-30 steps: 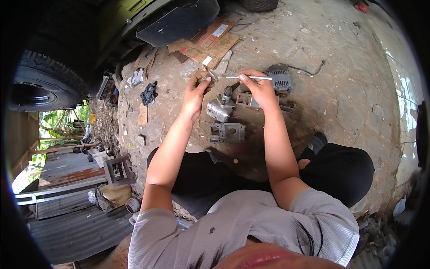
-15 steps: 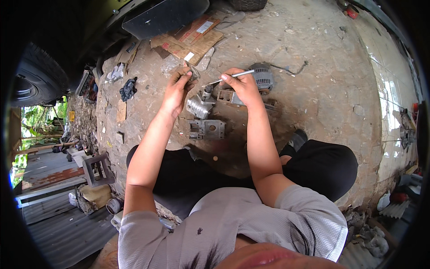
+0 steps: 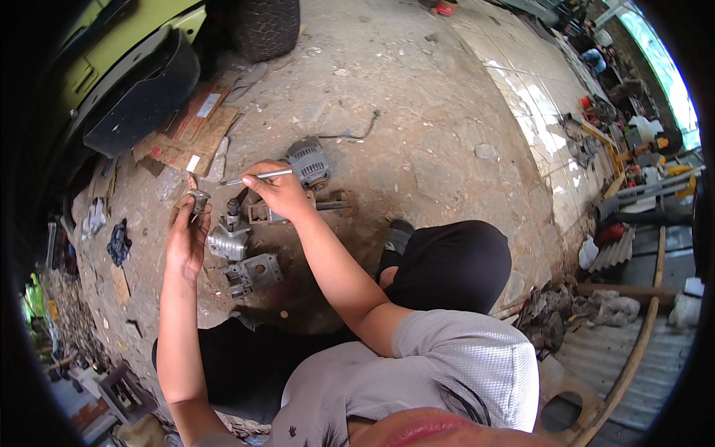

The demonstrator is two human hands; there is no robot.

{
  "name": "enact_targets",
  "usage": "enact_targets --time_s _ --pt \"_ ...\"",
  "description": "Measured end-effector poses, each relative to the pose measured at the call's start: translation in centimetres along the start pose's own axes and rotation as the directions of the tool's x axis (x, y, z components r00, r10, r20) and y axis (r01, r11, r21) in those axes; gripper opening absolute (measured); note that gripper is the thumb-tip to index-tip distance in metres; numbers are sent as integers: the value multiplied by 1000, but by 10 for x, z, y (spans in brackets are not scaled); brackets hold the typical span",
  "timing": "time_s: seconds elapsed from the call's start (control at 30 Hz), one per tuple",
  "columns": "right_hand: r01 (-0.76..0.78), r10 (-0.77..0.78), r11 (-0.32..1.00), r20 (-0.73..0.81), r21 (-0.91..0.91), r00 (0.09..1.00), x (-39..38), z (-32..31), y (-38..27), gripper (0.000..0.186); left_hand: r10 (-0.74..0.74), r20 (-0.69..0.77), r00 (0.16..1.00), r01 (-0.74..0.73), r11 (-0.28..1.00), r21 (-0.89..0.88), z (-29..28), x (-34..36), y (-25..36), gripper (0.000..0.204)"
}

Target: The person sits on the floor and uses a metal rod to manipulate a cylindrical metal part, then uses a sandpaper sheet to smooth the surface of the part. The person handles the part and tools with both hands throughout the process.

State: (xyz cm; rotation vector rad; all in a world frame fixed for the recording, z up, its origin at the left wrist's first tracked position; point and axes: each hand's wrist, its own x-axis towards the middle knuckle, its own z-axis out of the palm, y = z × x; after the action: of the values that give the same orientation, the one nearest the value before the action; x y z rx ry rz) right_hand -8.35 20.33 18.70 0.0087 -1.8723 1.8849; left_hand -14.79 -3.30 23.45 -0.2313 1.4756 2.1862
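Observation:
My left hand [image 3: 186, 240] is raised, its fingers closed round a small grey metal part [image 3: 199, 200] with a wider flanged top. A slim silver pen-shaped tool [image 3: 274, 174] is pinched in my right hand [image 3: 279, 197]. Its thin tip points left toward the metal part, with a gap between them. On the ground below my hands lie a silver metal casting [image 3: 229, 243] with a dark round fitting on top and a flat metal block [image 3: 255, 274] with holes. Just beyond my right hand sits an alternator [image 3: 307, 159]. A metal frame-like piece [image 3: 328, 205] shows partly behind my right wrist.
Flattened cardboard [image 3: 179, 141] lies at the far left beside a parked vehicle's black bumper part [image 3: 141, 97] and tire [image 3: 267, 30]. A short cable [image 3: 365, 128] trails beyond the alternator. Corrugated sheets [image 3: 596, 357] and clutter line the right side. My bent knee [image 3: 454, 264] is near right.
The view has swung round, so the scene sits further left and tilted. The part in my left hand shows more plainly now. My right hand keeps its grip on the silver tool.

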Motion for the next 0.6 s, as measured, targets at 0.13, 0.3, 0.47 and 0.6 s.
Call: enact_targets --time_s 0.13,0.3,0.47,0.6 --pt "-69 45 947 81 313 996 -4 -9 -12 15 -22 67 997 27 997 -71 19 -2 6 25" --pt "-34 46 977 -48 210 998 -2 -19 -18 17 -27 164 986 43 994 -96 39 -2 9 25" --pt "-27 33 959 -18 283 999 1 -20 -29 18 -15 189 982 34 995 -98 62 -6 16 37" --pt "-62 81 948 -50 312 995 -1 -18 -36 17 -70 284 956 100 991 -93 62 -7 25 37"
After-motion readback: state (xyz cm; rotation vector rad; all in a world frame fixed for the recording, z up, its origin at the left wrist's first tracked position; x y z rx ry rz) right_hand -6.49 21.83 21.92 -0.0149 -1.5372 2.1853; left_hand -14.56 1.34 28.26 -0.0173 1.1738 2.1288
